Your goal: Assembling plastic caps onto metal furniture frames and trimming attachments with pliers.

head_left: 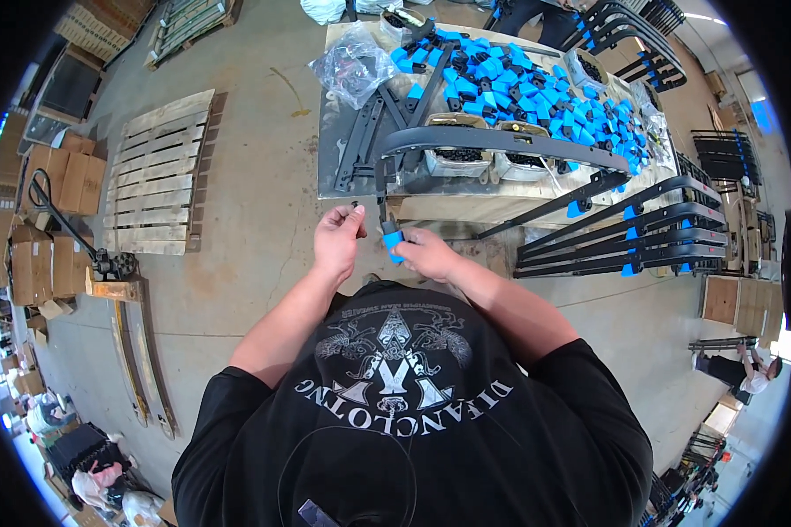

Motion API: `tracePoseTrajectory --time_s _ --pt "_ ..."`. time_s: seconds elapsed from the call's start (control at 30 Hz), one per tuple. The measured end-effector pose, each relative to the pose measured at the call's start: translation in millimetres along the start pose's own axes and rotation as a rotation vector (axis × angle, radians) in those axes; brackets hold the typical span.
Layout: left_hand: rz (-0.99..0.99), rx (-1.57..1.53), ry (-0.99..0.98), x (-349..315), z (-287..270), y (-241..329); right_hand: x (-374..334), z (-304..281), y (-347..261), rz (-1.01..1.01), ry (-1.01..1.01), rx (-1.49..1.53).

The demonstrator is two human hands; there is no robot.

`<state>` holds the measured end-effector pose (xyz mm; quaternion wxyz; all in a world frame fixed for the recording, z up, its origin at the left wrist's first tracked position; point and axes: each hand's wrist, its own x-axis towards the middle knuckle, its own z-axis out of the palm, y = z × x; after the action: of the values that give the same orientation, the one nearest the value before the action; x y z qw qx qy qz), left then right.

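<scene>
A black curved metal frame point(501, 140) lies across the front of the worktable, one end turned down toward me. At that end sits a blue and black plastic piece point(392, 237), gripped by the closed fingers of my right hand point(431, 256). To its left, my left hand point(337, 242) is raised in a pinch, thumb against fingertips. A tiny dark piece point(356, 205) shows at those fingertips, too small to name. The two hands are apart, with the frame's end between them.
The worktable point(338, 66) carries a heap of blue and black pieces point(510, 83), tubs of small black parts point(458, 158) and a plastic bag point(351, 63). Finished-looking frames point(633, 230) stand stacked at right. A pallet point(163, 171) and pallet jack point(119, 290) are at left.
</scene>
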<state>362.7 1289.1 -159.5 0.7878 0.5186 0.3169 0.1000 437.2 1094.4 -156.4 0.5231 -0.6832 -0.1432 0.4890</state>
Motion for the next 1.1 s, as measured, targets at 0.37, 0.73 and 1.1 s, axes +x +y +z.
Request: tracePoseTrajectory --time_s 0.37,0.73,1.1 --pt "-0.073 0.084 0.027 40 12 16 45 5 -4 0.198 0.030 0.402" --pt "-0.178 0.070 0.053 40 16 0 59 6 5 0.122 0.068 0.425" --pt "0.024 0.511 -0.027 16 6 -10 57 14 -8 0.104 0.115 0.467"
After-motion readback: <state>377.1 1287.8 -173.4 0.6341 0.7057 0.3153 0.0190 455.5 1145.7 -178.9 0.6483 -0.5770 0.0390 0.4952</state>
